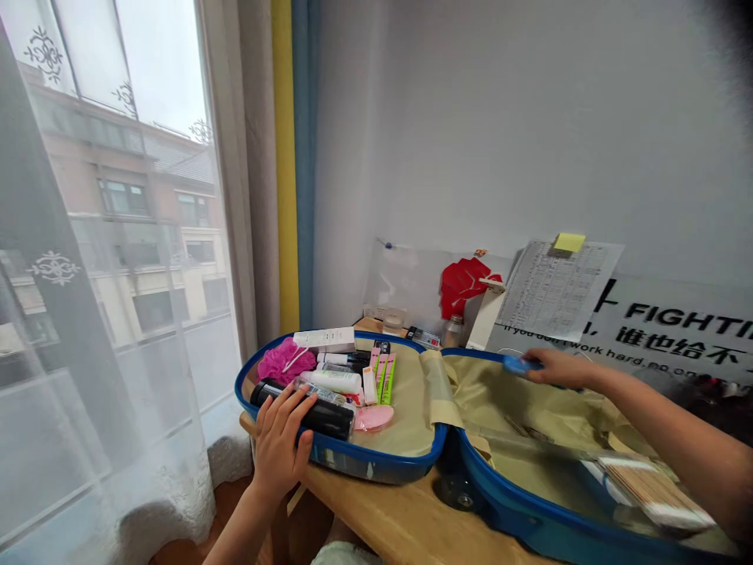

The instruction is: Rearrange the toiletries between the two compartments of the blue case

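A blue suitcase (376,471) lies open, its cream lining showing in both halves. My left hand (282,431) rests over the left half's near rim, fingers stretched across a black cylindrical bottle (329,417). Around that bottle lie a pink mesh bath puff (287,359), a white box (325,340), a white tube (334,381), slim pink-and-green packs (385,375) and a flat pink oval item (374,417). Over the far rim of the right half, my right hand (550,369) is closed on a blue object (518,364), blurred and partly hidden by the fingers.
In the right half lies a clear pack of cotton swabs (656,488). The case stands on a wooden table (376,510). Behind it are a small glass jar (452,329), a red paper cutout (464,286) and papers on the wall (558,286). Sheer curtains (118,314) hang left.
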A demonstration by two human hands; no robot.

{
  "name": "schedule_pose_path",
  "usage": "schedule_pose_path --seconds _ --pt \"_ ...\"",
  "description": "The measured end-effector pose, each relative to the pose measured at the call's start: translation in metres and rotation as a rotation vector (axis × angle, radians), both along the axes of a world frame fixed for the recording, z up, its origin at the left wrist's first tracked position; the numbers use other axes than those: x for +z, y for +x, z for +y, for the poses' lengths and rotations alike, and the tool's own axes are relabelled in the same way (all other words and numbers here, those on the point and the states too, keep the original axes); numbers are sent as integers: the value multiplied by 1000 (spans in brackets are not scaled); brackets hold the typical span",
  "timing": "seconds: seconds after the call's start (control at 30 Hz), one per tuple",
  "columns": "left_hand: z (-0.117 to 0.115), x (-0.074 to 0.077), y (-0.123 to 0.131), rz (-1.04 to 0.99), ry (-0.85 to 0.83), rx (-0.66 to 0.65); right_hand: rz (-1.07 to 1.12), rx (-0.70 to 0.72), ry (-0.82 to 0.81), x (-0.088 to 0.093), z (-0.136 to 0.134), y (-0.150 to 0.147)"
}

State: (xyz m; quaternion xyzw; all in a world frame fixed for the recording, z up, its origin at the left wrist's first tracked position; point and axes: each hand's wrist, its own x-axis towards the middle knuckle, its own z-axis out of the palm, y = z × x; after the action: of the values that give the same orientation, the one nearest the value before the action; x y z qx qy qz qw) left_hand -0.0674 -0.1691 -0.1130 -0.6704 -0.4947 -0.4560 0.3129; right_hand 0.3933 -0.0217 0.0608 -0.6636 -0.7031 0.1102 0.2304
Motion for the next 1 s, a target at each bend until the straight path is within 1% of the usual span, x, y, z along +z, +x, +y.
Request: schedule_pose_path --seconds 0.07,0.1,0.17,0.27,0.33,0.4,0.47,0.57,0.67,0.8,1.0 --pt "0 0 0 -1 -5 1 -71 147 -95 12 7 -36" --pt "0 -1 0 0 -9 1 -94 214 -110 16 10 -58" --pt "0 -1 -1 3 -17 0 -120 350 -107 15 15 -109" --pt "1 -2 -2 1 -23 -8 -146 517 -99 2 17 -189" --pt "1 -3 -2 -4 -30 -9 -163 590 -91 -11 17 -236" --pt "0 -2 -1 -12 -40 0 -183 626 -81 -24 17 -274" --pt "-1 -1 1 -15 -42 8 -211 644 -79 -34 17 -300" --pt "-2 1 2 -8 -40 6 -257 669 -89 -44 18 -323" --pt "-2 2 3 -9 -53 2 -289 706 -107 -52 16 -334" --pt "-2 0 2 -14 -58 -3 -306 733 -119 -59 14 -341" --pt "-2 1 3 -20 -68 8 -302 759 -134 -62 15 -343"
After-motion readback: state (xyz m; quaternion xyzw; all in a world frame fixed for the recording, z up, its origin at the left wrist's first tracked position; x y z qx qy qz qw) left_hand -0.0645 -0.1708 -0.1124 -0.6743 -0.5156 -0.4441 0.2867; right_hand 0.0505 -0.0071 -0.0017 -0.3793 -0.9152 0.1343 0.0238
